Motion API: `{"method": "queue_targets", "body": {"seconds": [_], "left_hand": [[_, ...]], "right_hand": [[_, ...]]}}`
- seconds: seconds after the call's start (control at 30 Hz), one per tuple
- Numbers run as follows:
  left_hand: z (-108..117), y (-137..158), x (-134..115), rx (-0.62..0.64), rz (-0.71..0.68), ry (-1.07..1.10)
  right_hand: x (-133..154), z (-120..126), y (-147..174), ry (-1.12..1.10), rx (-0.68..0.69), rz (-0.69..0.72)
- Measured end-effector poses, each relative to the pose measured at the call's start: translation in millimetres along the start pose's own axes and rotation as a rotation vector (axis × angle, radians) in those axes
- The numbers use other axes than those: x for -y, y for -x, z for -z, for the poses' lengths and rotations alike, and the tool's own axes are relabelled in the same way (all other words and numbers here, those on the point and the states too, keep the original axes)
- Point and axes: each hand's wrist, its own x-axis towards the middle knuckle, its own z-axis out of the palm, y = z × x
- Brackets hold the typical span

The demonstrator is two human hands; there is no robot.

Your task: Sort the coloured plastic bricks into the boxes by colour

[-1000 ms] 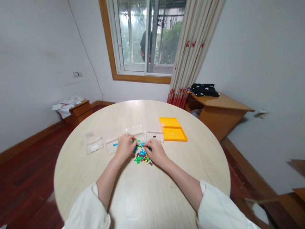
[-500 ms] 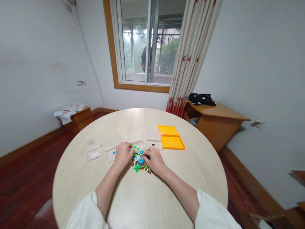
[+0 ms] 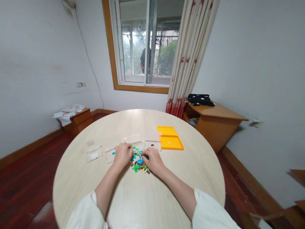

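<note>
A heap of small toy bricks (image 3: pixel 136 168) in green, blue, brown, yellow and white lies between my hands. My left hand (image 3: pixel 122 155) rests at the heap's left side with its fingers curled together. On the right side, my right hand (image 3: pixel 152 160) has thumb and fingers drawn into a pinch over the bricks. Whatever either hand holds is hidden or too small to make out. Beside my left hand is a clear plastic box (image 3: pixel 107 160) with a blue brick (image 3: pixel 113 153) in it. Beyond my right hand, another clear box (image 3: pixel 157 147) contains a brown brick (image 3: pixel 152 145).
An open yellow box (image 3: pixel 177 147) with a small white piece stands at the right on the round table (image 3: pixel 145 203). At the left is a clear box (image 3: pixel 101 153) holding something white. A further clear box (image 3: pixel 133 137) lies behind the heap.
The whole view has shifted slightly. Both hands stay in about the same place at the brick heap, with no clear change in their grip.
</note>
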Motion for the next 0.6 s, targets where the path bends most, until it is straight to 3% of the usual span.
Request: {"method": "queue_targets", "body": {"seconds": [0.47,0.6], "left_hand": [[0.1,-1.0,1.8,-0.01,-0.003,0.032],[0.3,-1.5,2.0,0.001,0.002,0.024]], "right_hand": [[-4.4,-2.6,-1.5,-0.035,-0.13,0.0],[-5.2,-2.1,-1.7,-0.023,-0.097,0.017]]}}
